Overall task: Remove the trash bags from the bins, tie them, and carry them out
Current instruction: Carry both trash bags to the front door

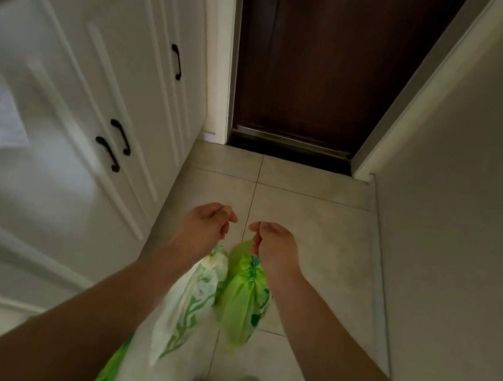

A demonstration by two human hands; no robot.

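Note:
Both arms reach forward over a tiled floor in a narrow hallway. My left hand (205,227) is closed on the tied neck of a white trash bag with green pattern (190,300), which hangs below it. My right hand (274,246) is closed on the gathered top of a bright green trash bag (242,303), hanging beside the white one. The two bags touch each other between my forearms. No bin is in view.
A dark brown door (327,59) stands shut straight ahead, with a metal threshold (292,140) at its foot. White cabinets with black handles (117,143) line the left side. A plain white wall (471,229) runs along the right. Beige floor tiles (307,207) lie between.

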